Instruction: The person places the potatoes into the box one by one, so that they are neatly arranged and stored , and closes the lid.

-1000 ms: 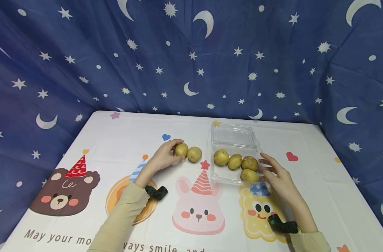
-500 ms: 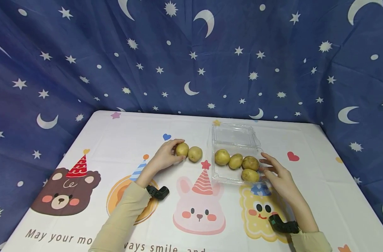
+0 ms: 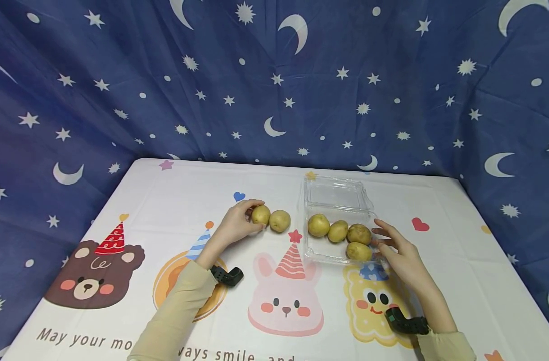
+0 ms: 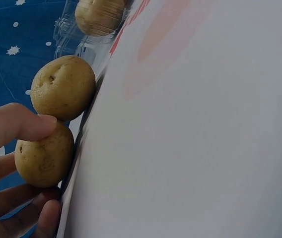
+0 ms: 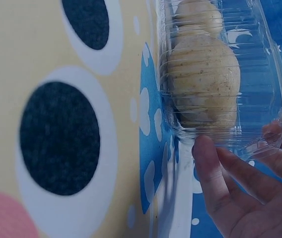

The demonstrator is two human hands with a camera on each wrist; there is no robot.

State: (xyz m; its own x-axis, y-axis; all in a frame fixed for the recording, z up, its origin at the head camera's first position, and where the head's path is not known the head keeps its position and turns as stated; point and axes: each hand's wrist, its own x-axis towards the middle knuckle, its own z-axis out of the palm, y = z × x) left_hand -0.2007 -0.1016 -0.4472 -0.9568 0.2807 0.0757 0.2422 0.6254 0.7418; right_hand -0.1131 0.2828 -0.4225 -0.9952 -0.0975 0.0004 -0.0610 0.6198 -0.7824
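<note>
My left hand [image 3: 238, 220] has its thumb and fingers around a yellow potato [image 3: 261, 214] on the table, left of the plastic box. A second loose potato [image 3: 280, 220] sits against its right side; the left wrist view shows the pair close up, my thumb lying on the held potato [image 4: 44, 156]. To the right is a clear plastic clamshell box [image 3: 321, 253] with its lid [image 3: 335, 193] folded back, holding several potatoes. At the box's right side rests my right hand [image 3: 398, 250], fingers extended; in the right wrist view its fingertips touch the clear wall and rim.
A white tablecloth [image 3: 188, 185] with printed cartoon animals and lettering covers the table. Behind it hangs a dark blue curtain [image 3: 211, 115] with stars and moons. Inside the box, the potatoes lie toward the back and right, one potato [image 3: 358, 251] in front.
</note>
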